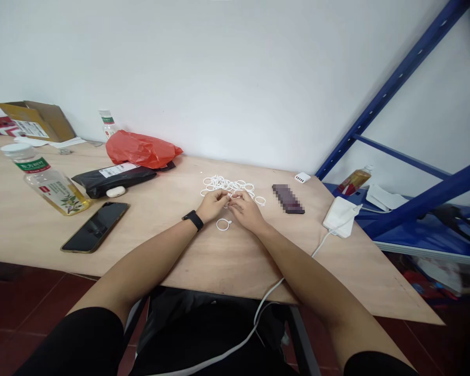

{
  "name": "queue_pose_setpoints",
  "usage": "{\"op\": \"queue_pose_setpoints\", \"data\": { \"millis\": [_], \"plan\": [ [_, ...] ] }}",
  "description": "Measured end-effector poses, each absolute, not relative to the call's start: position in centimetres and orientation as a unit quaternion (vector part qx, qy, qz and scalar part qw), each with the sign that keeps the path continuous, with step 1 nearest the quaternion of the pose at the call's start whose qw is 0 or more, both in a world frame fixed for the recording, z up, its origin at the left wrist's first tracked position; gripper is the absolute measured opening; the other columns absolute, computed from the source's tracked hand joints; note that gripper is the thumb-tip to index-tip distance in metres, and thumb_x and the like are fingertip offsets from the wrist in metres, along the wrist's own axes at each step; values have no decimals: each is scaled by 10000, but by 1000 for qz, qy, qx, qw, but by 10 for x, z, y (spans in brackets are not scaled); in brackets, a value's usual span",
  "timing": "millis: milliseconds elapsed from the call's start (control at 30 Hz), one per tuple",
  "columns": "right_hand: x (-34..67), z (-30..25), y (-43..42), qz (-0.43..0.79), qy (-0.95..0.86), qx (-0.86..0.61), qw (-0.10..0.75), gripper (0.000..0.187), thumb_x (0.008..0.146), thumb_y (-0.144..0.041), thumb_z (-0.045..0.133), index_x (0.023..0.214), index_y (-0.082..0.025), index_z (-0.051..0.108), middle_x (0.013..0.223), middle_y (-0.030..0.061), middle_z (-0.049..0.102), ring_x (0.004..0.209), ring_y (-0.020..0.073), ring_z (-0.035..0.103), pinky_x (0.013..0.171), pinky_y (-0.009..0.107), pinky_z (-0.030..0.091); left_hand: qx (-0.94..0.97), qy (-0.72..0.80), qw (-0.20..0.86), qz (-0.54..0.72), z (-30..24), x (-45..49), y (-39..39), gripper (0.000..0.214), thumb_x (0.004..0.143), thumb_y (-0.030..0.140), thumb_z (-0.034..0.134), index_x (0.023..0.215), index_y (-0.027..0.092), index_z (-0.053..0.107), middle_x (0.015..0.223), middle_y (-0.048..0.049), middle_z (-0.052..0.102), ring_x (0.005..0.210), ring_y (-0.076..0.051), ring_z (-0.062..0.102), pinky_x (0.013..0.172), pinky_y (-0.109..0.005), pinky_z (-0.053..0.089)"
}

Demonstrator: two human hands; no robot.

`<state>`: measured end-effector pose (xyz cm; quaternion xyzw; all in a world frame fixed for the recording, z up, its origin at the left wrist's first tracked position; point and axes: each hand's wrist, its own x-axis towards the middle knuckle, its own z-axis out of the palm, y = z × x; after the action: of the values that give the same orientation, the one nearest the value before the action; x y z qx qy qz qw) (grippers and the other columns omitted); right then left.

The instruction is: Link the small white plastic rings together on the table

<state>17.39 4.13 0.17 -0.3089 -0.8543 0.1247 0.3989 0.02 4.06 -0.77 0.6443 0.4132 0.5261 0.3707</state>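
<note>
A pile of several small white rings (229,185) lies on the wooden table (168,245). My left hand (213,204), with a black band on its wrist, and my right hand (246,210) meet just in front of the pile. Both have their fingers curled and pinched together on a small white ring between them. One separate white ring (223,224) lies on the table just below my hands. Another single white ring (260,200) sits to the right of my right hand.
A dark phone (96,226) and a plastic bottle (49,181) lie at left, with a black package (113,177), a red bag (141,149) and a cardboard box (37,120) behind. At right are a second phone (288,198), a white charger (340,216) with cable, and blue shelving (415,203).
</note>
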Motion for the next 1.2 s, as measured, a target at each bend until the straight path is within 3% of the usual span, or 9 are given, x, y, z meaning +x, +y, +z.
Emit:
{"op": "queue_pose_setpoints", "data": {
  "millis": [233, 567, 967, 1200],
  "plan": [
    [177, 9, 41, 148, -795, -356, 469, 113, 899, -279, 582, 916, -230, 682, 919, 51, 633, 791, 178, 585, 705, 310, 503, 665, 416, 305, 539, -5, 6, 34, 220, 818, 303, 650, 945, 128, 691, 917, -82, 735, 805, -162, 672, 742, -287, 528],
    [177, 9, 41, 147, -798, -364, 458, 134, 886, -289, 580, 902, -224, 696, 891, 46, 669, 718, 167, 570, 717, 321, 488, 679, 414, 291, 532, -2, 4, 33, 203, 828, 332, 666, 909, 162, 743, 948, -75, 757, 870, -197, 697, 822, -341, 548],
    [181, 6, 46, 161, -806, -345, 453, 152, 913, -281, 549, 932, -227, 690, 904, 46, 675, 832, 190, 595, 762, 329, 487, 715, 445, 205, 499, 6, 2, 28, 236, 857, 401, 649, 813, 187, 738, 796, -28, 745, 726, -159, 667, 707, -278, 514],
    [181, 5, 46, 155, -805, -356, 449, 143, 924, -297, 527, 903, -228, 651, 883, 44, 651, 824, 189, 594, 735, 315, 488, 763, 431, 155, 457, 10, 0, 26, 189, 905, 318, 593, 925, 223, 754, 905, -35, 758, 808, -173, 682, 758, -293, 505]
  ]
}}
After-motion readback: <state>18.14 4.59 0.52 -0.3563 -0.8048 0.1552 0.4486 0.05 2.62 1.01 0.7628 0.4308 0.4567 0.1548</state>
